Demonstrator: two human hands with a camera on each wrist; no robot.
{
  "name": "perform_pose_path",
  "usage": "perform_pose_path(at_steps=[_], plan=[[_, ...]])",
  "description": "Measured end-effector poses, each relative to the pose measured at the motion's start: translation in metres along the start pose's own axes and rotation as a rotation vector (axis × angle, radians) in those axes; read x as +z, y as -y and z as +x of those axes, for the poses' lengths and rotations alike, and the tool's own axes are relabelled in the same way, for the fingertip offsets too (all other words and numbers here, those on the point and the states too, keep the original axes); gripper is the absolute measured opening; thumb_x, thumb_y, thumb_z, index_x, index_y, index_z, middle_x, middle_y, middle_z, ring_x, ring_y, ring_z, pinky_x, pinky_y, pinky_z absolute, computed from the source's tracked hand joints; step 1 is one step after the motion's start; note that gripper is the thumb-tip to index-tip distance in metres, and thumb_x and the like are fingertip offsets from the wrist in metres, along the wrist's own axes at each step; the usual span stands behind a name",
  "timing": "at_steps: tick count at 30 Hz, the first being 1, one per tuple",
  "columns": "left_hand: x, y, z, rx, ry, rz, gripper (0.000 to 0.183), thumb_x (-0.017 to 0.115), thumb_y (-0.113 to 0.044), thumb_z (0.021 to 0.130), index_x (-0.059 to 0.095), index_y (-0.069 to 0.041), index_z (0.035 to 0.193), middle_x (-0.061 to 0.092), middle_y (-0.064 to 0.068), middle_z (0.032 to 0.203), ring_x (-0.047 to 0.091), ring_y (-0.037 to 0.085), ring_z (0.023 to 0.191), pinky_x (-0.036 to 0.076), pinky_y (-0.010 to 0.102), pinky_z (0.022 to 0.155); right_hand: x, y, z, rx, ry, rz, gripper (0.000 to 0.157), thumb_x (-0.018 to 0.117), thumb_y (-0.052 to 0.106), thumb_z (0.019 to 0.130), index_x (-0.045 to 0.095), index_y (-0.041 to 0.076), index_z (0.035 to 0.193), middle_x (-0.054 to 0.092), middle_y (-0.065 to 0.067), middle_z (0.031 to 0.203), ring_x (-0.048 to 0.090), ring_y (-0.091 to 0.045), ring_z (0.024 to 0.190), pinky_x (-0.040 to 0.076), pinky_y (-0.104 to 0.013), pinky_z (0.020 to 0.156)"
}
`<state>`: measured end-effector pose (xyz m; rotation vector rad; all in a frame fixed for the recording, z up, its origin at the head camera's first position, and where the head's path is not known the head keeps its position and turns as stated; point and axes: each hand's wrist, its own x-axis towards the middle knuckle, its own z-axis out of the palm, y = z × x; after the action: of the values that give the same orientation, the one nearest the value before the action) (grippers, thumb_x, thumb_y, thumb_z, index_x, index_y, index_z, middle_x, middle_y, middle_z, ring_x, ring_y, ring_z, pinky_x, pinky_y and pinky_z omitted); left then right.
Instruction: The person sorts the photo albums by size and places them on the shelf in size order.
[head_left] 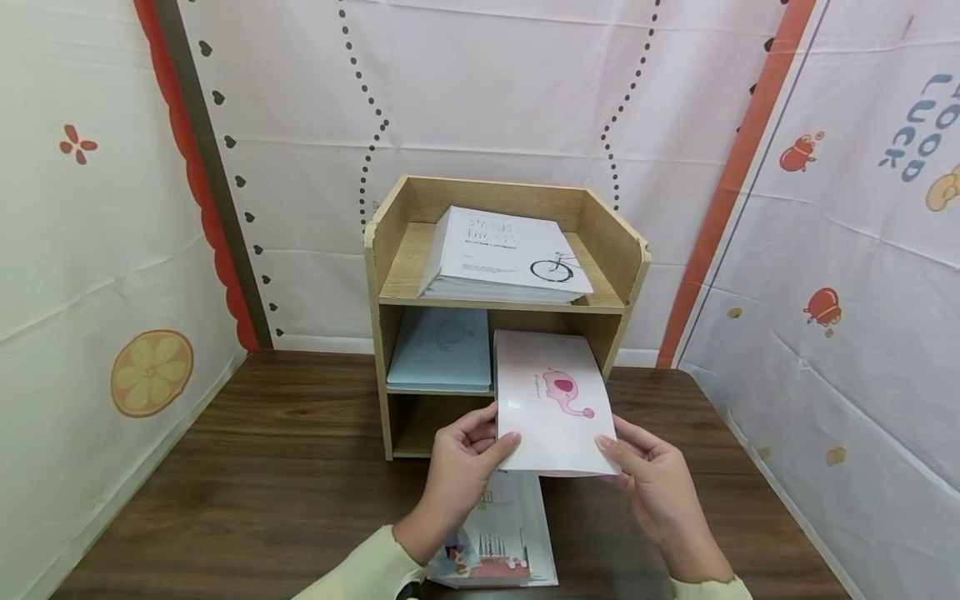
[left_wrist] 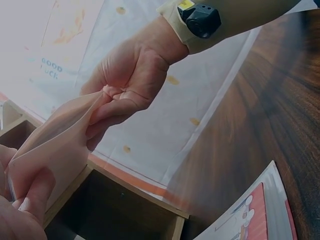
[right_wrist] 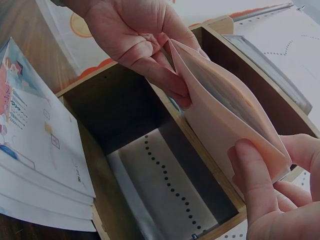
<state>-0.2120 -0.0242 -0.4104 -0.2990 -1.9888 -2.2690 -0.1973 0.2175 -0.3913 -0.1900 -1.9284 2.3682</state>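
A notebook (head_left: 555, 400) with a pink elephant on its pale cover is held level between both hands, its far end inside the right part of the shelf's middle tier. My left hand (head_left: 467, 467) pinches its near left corner, thumb on top and fingers beneath. At the near right corner my right hand (head_left: 660, 487) grips it the same way. Seen from the right wrist, the notebook (right_wrist: 225, 120) bows open slightly along its near edge. Light blue notebooks (head_left: 442, 348) lie to its left on the same tier.
A wooden shelf (head_left: 373, 333) stands at the back of the dark wooden table (head_left: 285, 483). Its top tier bears a stack of white books (head_left: 498, 250) with a bicycle drawing. Under my hands, a stack of illustrated books (head_left: 510, 533) lies before the shelf. Printed cloth (head_left: 487, 92) hangs behind.
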Motion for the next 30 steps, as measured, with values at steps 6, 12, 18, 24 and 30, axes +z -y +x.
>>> perform_pose_path(at_steps=[6, 12, 18, 24, 30], plan=[[0.0, 0.002, 0.003, 0.001, -0.001, 0.013, 0.056, 0.083, -0.017, 0.087, 0.064, -0.005, 0.138, 0.074, 0.017, 0.112, 0.076, 0.023, 0.097, 0.063, 0.031, 0.081, 0.0, 0.0, 0.002, 0.003, 0.008, 0.016, 0.049, 0.072, 0.002, 0.094, 0.059, -0.001, 0.141, 0.079, 0.004, 0.102, 0.075, -0.014, 0.087, 0.065, -0.033, 0.078], [0.0, 0.004, 0.007, 0.034, 0.0, 0.031, 0.055, 0.082, -0.017, 0.088, 0.063, -0.004, 0.138, 0.073, 0.018, 0.111, 0.076, 0.021, 0.096, 0.063, 0.03, 0.081, -0.001, 0.001, 0.006, 0.0, 0.021, 0.014, 0.049, 0.072, 0.004, 0.094, 0.06, 0.0, 0.141, 0.079, 0.003, 0.102, 0.076, -0.014, 0.085, 0.065, -0.031, 0.077], [0.0, 0.003, 0.011, 0.03, -0.004, 0.028, 0.055, 0.082, -0.017, 0.089, 0.063, -0.003, 0.138, 0.072, 0.019, 0.112, 0.076, 0.023, 0.098, 0.063, 0.028, 0.083, -0.001, 0.001, 0.01, -0.005, 0.035, 0.04, 0.027, 0.072, 0.004, 0.094, 0.075, 0.017, 0.117, 0.079, 0.003, 0.103, 0.076, -0.015, 0.085, 0.065, -0.031, 0.078], [0.001, 0.003, 0.015, 0.03, -0.006, 0.029, 0.055, 0.082, -0.018, 0.089, 0.062, -0.003, 0.138, 0.072, 0.019, 0.114, 0.076, 0.024, 0.1, 0.062, 0.029, 0.084, 0.0, 0.004, 0.015, 0.008, 0.03, 0.022, 0.041, 0.073, 0.008, 0.095, 0.066, 0.011, 0.136, 0.078, 0.005, 0.105, 0.077, -0.015, 0.088, 0.064, -0.031, 0.081], [0.001, 0.004, 0.018, 0.034, -0.01, 0.027, 0.054, 0.081, -0.016, 0.089, 0.062, -0.002, 0.138, 0.071, 0.019, 0.114, 0.076, 0.024, 0.101, 0.063, 0.028, 0.083, 0.0, 0.005, 0.019, 0.03, 0.019, 0.004, 0.061, 0.074, 0.012, 0.095, 0.049, -0.003, 0.149, 0.077, 0.006, 0.109, 0.076, -0.015, 0.09, 0.063, -0.031, 0.084]])
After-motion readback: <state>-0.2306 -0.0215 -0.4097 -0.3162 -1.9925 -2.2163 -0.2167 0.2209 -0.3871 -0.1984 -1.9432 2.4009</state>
